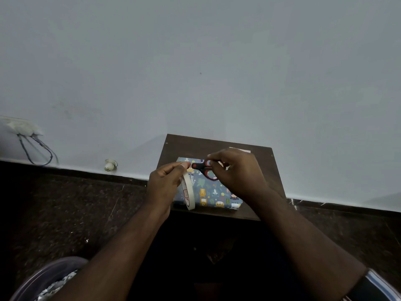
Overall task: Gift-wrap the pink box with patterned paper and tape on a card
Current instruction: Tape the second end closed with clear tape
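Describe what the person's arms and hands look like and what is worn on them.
Both forearms are bare from elbow to wrist, with no watch, ring or glove visible on the left hand or right hand. At the right elbow the edge of a short sleeve shows, dark with white and blue stripes. No sleeve shows on the left arm.

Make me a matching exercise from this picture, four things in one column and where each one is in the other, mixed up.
1. cream roll of tape
2. red-and-black scissors
3. box wrapped in blue patterned paper
4. pale card

A. lying on the small dark wooden table
B. held in the right hand
C. at the table's far edge
D. held in the left hand

Pairs: 1-D, 2-B, 3-A, 4-C
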`<action>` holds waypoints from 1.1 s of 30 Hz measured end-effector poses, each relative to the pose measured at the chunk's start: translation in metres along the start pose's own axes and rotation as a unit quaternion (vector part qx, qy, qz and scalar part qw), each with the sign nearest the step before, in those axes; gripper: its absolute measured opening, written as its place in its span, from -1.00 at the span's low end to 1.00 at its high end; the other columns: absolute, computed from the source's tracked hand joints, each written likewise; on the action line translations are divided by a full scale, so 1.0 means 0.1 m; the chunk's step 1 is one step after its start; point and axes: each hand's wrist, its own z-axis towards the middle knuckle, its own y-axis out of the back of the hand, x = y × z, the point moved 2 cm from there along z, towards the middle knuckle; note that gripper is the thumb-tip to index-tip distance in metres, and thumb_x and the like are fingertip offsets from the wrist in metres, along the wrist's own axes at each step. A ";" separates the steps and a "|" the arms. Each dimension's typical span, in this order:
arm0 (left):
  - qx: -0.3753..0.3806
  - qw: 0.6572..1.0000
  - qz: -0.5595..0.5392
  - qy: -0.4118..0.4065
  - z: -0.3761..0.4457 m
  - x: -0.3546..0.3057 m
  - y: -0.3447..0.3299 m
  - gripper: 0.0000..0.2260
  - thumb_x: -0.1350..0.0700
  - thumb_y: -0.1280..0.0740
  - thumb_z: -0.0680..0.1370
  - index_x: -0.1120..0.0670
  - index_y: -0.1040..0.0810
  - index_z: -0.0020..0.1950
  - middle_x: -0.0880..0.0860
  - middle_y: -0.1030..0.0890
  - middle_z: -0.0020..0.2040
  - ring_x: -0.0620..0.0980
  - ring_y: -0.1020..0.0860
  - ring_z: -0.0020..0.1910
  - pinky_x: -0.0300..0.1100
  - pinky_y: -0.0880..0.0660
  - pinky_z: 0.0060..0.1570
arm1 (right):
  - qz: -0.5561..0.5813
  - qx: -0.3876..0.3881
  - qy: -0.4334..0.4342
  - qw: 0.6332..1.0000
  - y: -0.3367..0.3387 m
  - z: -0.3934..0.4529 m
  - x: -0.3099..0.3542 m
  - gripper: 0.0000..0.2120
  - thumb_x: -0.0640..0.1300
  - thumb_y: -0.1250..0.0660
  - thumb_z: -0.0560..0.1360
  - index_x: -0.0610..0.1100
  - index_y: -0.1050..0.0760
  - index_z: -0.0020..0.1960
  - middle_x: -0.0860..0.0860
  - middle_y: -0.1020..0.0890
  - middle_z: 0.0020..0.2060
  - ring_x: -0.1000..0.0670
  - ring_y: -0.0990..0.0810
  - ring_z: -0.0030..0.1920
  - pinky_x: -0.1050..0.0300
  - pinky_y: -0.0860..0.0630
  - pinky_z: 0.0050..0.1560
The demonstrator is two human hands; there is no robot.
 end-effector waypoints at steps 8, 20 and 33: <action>0.099 0.987 0.113 -0.060 -0.05 -0.07 0.00 -0.89 0.14 -0.42 0.58 0.03 -0.75 0.01 -0.02 -0.75 -0.09 -0.15 -0.68 -0.08 -0.26 -0.60 -0.05 | 0.368 0.305 -0.288 0.830 -0.28 0.42 -0.14 -0.77 -0.18 -0.31 0.62 -0.16 -0.57 0.26 -0.14 -0.67 0.13 -0.01 -0.65 -0.01 0.12 -0.58 -0.07; 0.128 0.979 0.146 -0.058 -0.07 -0.02 0.01 -0.77 0.09 -0.43 0.57 -0.25 -0.74 -0.15 -0.06 -0.75 -0.05 -0.07 -0.70 -0.01 -0.04 -0.62 0.08 | 0.386 0.187 -0.297 0.853 -0.32 0.40 -0.60 -0.85 -0.31 -0.45 0.50 -0.22 -0.65 0.06 -0.10 -0.72 -0.16 0.06 -0.63 -0.22 0.23 -0.55 -0.25; 0.103 0.988 0.117 -0.023 -0.07 0.09 -0.01 -0.88 0.13 -0.42 0.57 0.05 -0.76 0.03 -0.03 -0.75 -0.02 -0.08 -0.68 0.06 -0.11 -0.56 0.17 | -0.237 0.077 -0.186 0.950 -0.39 -0.56 -1.87 -0.94 -0.28 -0.32 0.50 -0.27 -0.54 -0.12 -0.20 -0.56 -0.18 -0.25 -0.52 -0.13 -0.04 -0.45 -0.20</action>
